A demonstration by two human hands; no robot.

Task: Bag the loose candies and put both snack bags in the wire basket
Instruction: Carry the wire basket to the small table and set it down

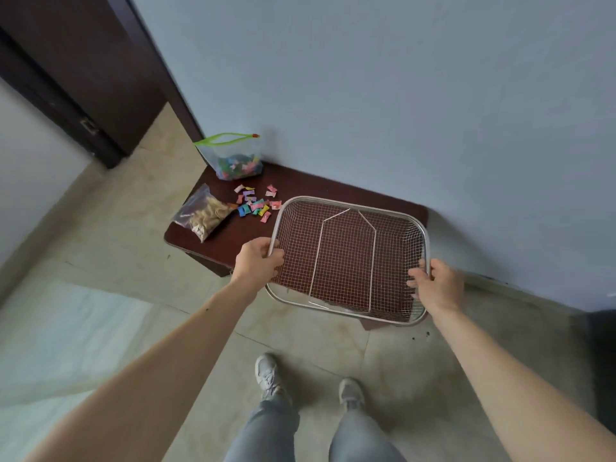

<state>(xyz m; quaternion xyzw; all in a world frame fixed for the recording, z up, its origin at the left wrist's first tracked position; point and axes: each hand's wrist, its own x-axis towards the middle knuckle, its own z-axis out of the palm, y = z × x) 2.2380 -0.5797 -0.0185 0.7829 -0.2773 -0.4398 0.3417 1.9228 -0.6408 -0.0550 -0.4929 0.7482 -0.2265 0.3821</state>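
Observation:
An empty metal wire basket [350,201] hangs over the right part of a low dark-brown table [233,235]. My left hand [258,260] grips its left rim and my right hand [436,285] grips its right rim. Several loose candies [256,203] in bright wrappers lie on the table left of the basket. Behind them an open clear zip bag [235,158] with a green top stands upright, partly filled with candies. A clear bag of beige snacks [205,215] lies at the table's left end.
The table stands against a pale blue wall [400,95]. A dark door frame [83,95] rises at the left. My two feet in grey shoes [266,375] stand on the beige tiled floor in front of the table.

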